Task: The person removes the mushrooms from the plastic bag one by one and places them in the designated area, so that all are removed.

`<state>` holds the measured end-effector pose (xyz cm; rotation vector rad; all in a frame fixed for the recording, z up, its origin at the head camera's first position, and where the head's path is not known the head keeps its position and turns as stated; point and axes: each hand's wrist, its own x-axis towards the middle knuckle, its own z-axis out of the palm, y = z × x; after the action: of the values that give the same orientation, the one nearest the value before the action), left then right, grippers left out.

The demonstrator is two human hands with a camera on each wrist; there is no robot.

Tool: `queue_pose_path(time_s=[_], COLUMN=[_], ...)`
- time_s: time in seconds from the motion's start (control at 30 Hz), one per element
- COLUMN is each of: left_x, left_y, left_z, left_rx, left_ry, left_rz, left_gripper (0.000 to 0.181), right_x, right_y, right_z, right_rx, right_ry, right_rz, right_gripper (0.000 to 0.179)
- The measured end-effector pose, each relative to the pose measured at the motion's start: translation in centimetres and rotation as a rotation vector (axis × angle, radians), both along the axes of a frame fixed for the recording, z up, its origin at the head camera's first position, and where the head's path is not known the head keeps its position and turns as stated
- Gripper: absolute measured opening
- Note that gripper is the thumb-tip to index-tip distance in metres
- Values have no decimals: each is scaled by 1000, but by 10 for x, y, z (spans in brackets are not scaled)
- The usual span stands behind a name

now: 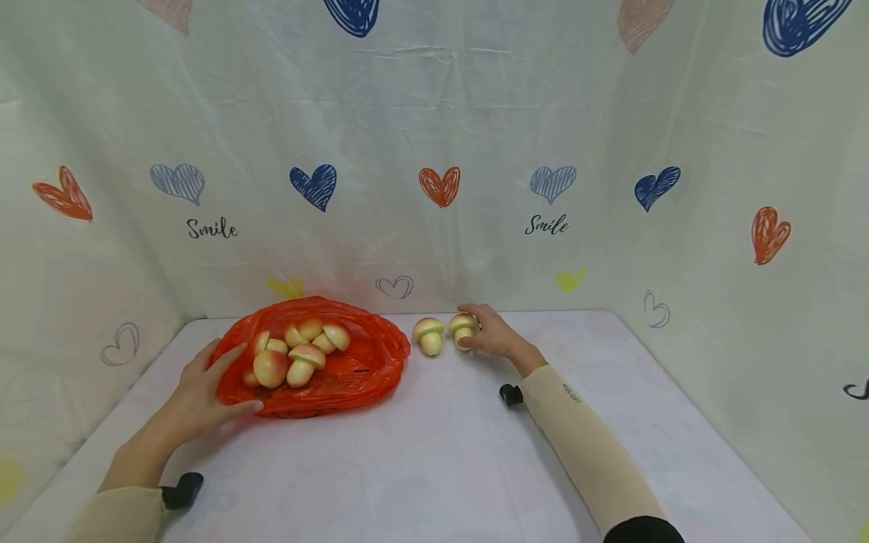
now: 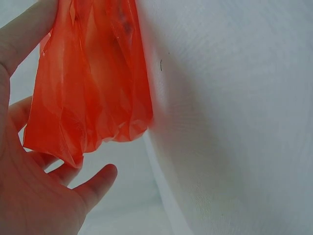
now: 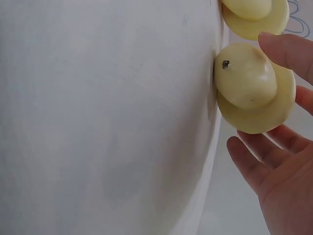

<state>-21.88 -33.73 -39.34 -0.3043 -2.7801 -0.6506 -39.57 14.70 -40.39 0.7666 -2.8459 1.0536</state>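
Observation:
A red plastic bag point(image 1: 366, 377) lies spread with its mouth wide on the left of the table, several model mushrooms point(image 1: 271, 367) inside it. At the bag's left edge my left hand point(image 1: 204, 396) rests with fingers spread and straight; in the left wrist view they lie behind the bag's side point(image 2: 88, 88). To the right of the bag, my right hand point(image 1: 498, 332) holds a pale mushroom point(image 3: 247, 78) with pinkish cap between thumb and fingers, its stem toward me. A second loose mushroom point(image 1: 430, 337) stands just left of it, untouched.
A white cloth covers the table point(image 1: 421, 475). White curtains point(image 1: 380, 113) printed with hearts enclose the back and sides. A black wrist strap piece shows at the left wrist point(image 1: 182, 492) and another at the right wrist point(image 1: 511, 395).

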Motion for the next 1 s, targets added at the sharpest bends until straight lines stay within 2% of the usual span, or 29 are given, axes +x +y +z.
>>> queue_pose_path(time_s=[0.2, 0.53, 0.87, 1.0], left_x=[0, 1, 0, -1], left_y=[1, 1, 0, -1], left_z=[2, 2, 1, 0], left_rx=[-4, -4, -6, -6], left_ry=[-9, -21, -34, -35], left_rz=[1, 7, 4, 5], left_gripper=[98, 99, 98, 99], right_x=[2, 6, 15, 22], right_y=[3, 5, 4, 0], right_z=[4, 8, 19, 24], right_rx=[20, 55, 91, 99], right_ry=[29, 15, 55, 79], right_rz=[2, -3, 0, 25], right_gripper=[71, 68, 66, 64])
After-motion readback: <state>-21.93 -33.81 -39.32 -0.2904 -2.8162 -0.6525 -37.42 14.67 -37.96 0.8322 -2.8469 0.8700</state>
